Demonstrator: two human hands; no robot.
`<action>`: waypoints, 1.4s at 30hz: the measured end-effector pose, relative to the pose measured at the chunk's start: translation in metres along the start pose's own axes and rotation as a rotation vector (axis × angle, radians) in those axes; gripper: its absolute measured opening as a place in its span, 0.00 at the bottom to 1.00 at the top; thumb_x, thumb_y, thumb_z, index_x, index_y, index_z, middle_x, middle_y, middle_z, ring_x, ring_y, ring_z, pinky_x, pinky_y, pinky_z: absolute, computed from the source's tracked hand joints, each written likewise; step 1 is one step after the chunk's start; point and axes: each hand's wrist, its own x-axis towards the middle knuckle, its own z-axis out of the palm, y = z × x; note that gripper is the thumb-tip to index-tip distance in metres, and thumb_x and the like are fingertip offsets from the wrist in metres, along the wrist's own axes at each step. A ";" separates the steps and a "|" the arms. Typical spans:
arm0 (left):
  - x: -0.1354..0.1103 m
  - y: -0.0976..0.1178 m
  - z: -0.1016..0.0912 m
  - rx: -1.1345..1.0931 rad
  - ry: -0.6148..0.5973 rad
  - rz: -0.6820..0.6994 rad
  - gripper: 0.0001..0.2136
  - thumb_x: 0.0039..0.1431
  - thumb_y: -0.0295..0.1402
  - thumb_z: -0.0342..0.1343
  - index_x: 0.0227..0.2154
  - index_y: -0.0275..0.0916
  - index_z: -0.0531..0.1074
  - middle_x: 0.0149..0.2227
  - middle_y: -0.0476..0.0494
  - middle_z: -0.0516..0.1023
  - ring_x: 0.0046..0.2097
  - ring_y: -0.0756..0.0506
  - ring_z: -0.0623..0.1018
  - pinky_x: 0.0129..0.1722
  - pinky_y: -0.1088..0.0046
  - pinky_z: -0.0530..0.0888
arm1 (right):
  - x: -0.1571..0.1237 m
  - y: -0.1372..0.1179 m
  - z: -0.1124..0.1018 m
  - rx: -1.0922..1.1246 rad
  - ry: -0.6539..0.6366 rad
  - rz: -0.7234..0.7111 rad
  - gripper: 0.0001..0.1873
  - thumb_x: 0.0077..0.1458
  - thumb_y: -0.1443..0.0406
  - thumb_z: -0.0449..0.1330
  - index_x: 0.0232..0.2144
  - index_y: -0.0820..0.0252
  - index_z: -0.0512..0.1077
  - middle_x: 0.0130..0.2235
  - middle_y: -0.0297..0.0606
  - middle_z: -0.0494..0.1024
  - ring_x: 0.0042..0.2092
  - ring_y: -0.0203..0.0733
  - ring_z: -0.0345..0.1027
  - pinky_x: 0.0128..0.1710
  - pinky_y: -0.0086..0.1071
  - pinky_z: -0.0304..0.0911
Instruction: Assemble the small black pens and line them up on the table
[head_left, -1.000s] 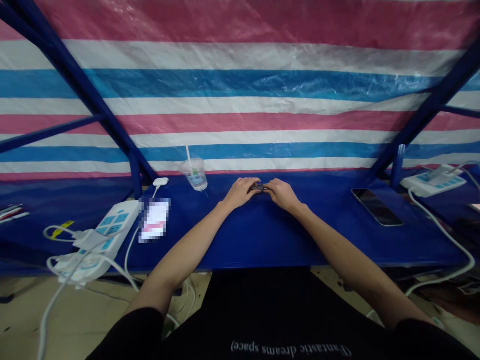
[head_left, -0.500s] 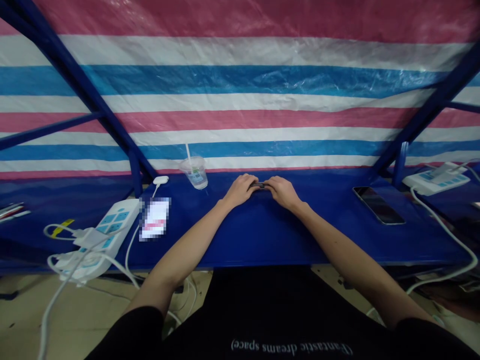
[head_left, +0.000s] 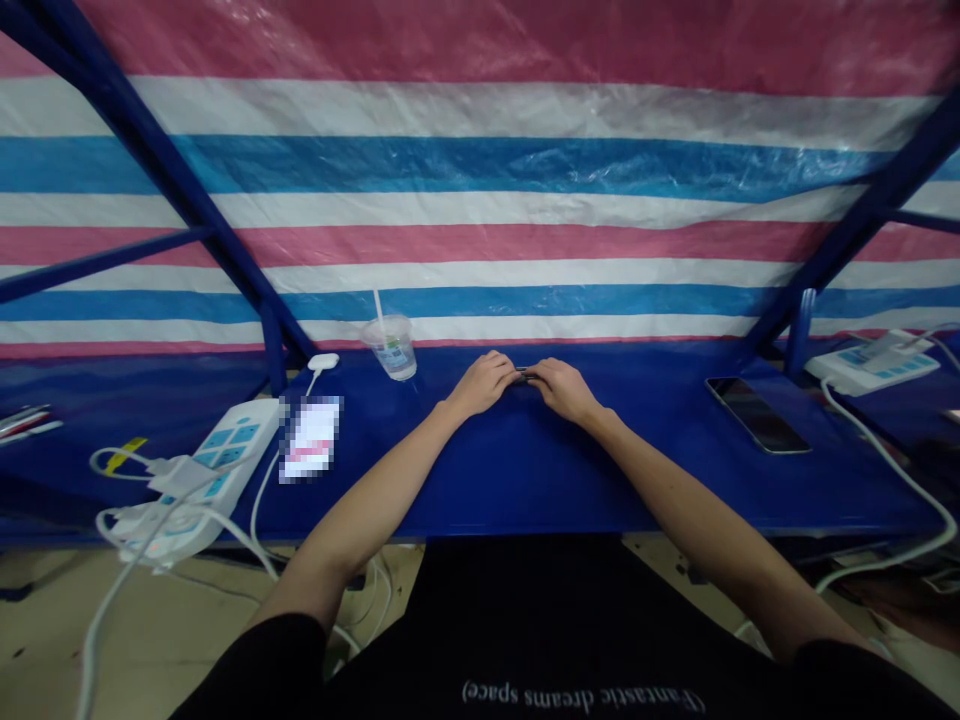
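Both hands meet near the middle of the blue table, closed on one small dark object. My left hand grips its left end, fingers curled over the top. From the other side, my right hand holds the right end the same way. Only a narrow dark strip shows in the gap between the fingertips, so its kind is hidden. It is at or just above the tabletop; I cannot tell which.
Left of my hands stand a clear plastic cup with a straw, a blurred-out sheet or screen, a white charger and a power strip with cables. To the right lie a dark phone and another power strip.
My fingertips have come slightly closer together, so less of the dark object shows between them. The things on the table keep their places.
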 end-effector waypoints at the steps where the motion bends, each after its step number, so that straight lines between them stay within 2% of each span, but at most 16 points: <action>1: 0.000 0.000 0.000 0.005 0.005 0.000 0.12 0.74 0.39 0.49 0.44 0.41 0.76 0.44 0.41 0.78 0.48 0.41 0.74 0.52 0.60 0.72 | 0.000 0.000 0.000 0.004 0.003 0.003 0.13 0.70 0.67 0.54 0.49 0.56 0.78 0.44 0.43 0.81 0.46 0.48 0.71 0.49 0.40 0.65; 5: -0.001 0.000 0.002 0.019 0.010 -0.025 0.11 0.72 0.40 0.54 0.49 0.40 0.73 0.47 0.41 0.78 0.49 0.41 0.75 0.52 0.61 0.72 | 0.000 -0.001 -0.001 0.009 0.013 0.008 0.13 0.69 0.66 0.54 0.48 0.57 0.78 0.44 0.44 0.81 0.46 0.48 0.71 0.49 0.40 0.66; 10: 0.000 -0.005 0.005 0.058 -0.057 -0.012 0.15 0.76 0.38 0.46 0.39 0.40 0.77 0.40 0.42 0.79 0.46 0.42 0.75 0.50 0.61 0.71 | -0.001 0.001 0.000 -0.001 0.012 -0.020 0.11 0.66 0.66 0.58 0.48 0.58 0.78 0.43 0.43 0.81 0.45 0.48 0.71 0.48 0.40 0.66; 16: -0.002 -0.005 0.003 0.021 0.009 -0.016 0.14 0.71 0.42 0.55 0.52 0.41 0.74 0.49 0.40 0.78 0.50 0.40 0.75 0.53 0.59 0.72 | 0.000 0.003 0.000 0.013 0.034 -0.017 0.11 0.68 0.65 0.57 0.48 0.58 0.78 0.43 0.43 0.80 0.46 0.48 0.70 0.49 0.41 0.65; 19: -0.001 -0.005 0.003 0.014 0.012 0.018 0.12 0.74 0.40 0.51 0.48 0.40 0.76 0.45 0.40 0.79 0.48 0.41 0.76 0.52 0.60 0.72 | -0.001 0.003 0.000 0.008 0.037 -0.022 0.10 0.67 0.66 0.58 0.47 0.57 0.78 0.43 0.43 0.80 0.45 0.48 0.70 0.48 0.40 0.65; 22: -0.001 -0.006 0.003 0.020 -0.001 0.052 0.15 0.76 0.38 0.46 0.42 0.40 0.77 0.43 0.42 0.79 0.47 0.42 0.75 0.51 0.60 0.72 | -0.001 0.002 0.000 0.003 0.041 -0.043 0.09 0.67 0.67 0.59 0.46 0.58 0.78 0.43 0.43 0.81 0.45 0.48 0.71 0.47 0.40 0.65; 27: -0.002 -0.005 0.003 0.033 0.010 -0.004 0.13 0.72 0.41 0.54 0.51 0.40 0.73 0.47 0.40 0.78 0.49 0.41 0.76 0.52 0.60 0.73 | -0.001 0.000 0.000 0.005 0.060 -0.037 0.09 0.67 0.68 0.59 0.46 0.59 0.77 0.42 0.42 0.81 0.45 0.47 0.71 0.47 0.39 0.65; 32: -0.002 -0.006 0.004 0.032 -0.016 0.046 0.14 0.76 0.38 0.46 0.45 0.39 0.76 0.43 0.41 0.79 0.47 0.42 0.76 0.51 0.60 0.73 | -0.001 -0.001 -0.001 0.011 0.055 -0.041 0.08 0.67 0.67 0.59 0.45 0.59 0.77 0.42 0.43 0.81 0.44 0.47 0.71 0.47 0.39 0.66; 35: -0.002 -0.005 0.003 0.024 0.008 0.021 0.13 0.74 0.40 0.51 0.53 0.40 0.73 0.46 0.41 0.79 0.48 0.42 0.76 0.52 0.60 0.73 | -0.001 -0.001 -0.001 0.012 0.054 -0.035 0.09 0.67 0.67 0.58 0.46 0.59 0.78 0.42 0.43 0.81 0.45 0.47 0.71 0.47 0.39 0.66; 37: -0.003 -0.005 0.002 0.025 0.014 0.000 0.15 0.72 0.41 0.54 0.56 0.40 0.71 0.47 0.40 0.78 0.48 0.41 0.76 0.51 0.60 0.73 | -0.001 0.000 0.000 0.018 0.050 -0.028 0.10 0.67 0.67 0.58 0.46 0.58 0.78 0.43 0.43 0.81 0.45 0.47 0.71 0.47 0.39 0.66; 40: -0.002 -0.006 0.003 0.035 -0.005 0.035 0.12 0.74 0.39 0.51 0.49 0.40 0.75 0.45 0.41 0.79 0.48 0.42 0.76 0.50 0.60 0.73 | -0.001 0.001 0.000 0.020 0.036 -0.021 0.10 0.68 0.66 0.57 0.46 0.58 0.78 0.42 0.43 0.81 0.45 0.47 0.72 0.47 0.38 0.66; 42: -0.002 -0.007 0.003 0.041 -0.019 0.070 0.14 0.76 0.38 0.47 0.44 0.40 0.76 0.44 0.41 0.79 0.48 0.42 0.76 0.51 0.60 0.72 | -0.001 0.001 0.000 0.020 0.028 -0.021 0.10 0.68 0.66 0.57 0.46 0.57 0.78 0.42 0.43 0.81 0.45 0.47 0.72 0.47 0.38 0.66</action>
